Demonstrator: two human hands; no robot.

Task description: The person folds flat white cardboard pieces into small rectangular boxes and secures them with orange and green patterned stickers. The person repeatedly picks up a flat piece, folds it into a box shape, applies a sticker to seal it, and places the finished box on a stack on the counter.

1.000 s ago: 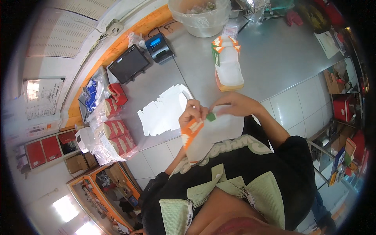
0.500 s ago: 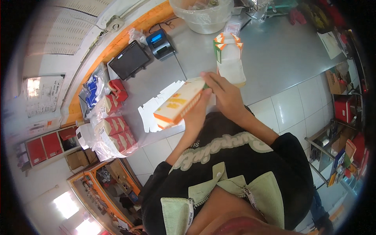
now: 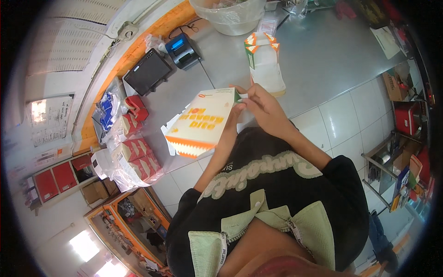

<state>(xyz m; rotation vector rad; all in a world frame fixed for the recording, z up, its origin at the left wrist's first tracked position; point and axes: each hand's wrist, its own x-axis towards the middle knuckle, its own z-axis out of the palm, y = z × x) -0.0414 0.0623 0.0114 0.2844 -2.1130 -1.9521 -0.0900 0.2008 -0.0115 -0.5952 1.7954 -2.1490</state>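
1. Above a grey counter (image 3: pixel 323 51), both hands are holding a white and orange paper carton (image 3: pixel 203 121), raised off the surface and tilted.
2. Left hand (image 3: pixel 232 121) is gripping the carton's near edge, fingers clenched on it.
3. Right hand (image 3: pixel 263 108) is pinching the carton's green corner flap.
4. Behind, a second carton (image 3: pixel 265 64) is standing upright near a clear plastic bowl (image 3: pixel 230 16).
5. Left of them, a black tablet (image 3: pixel 147 71) is leaning beside a small printer (image 3: pixel 182 51).
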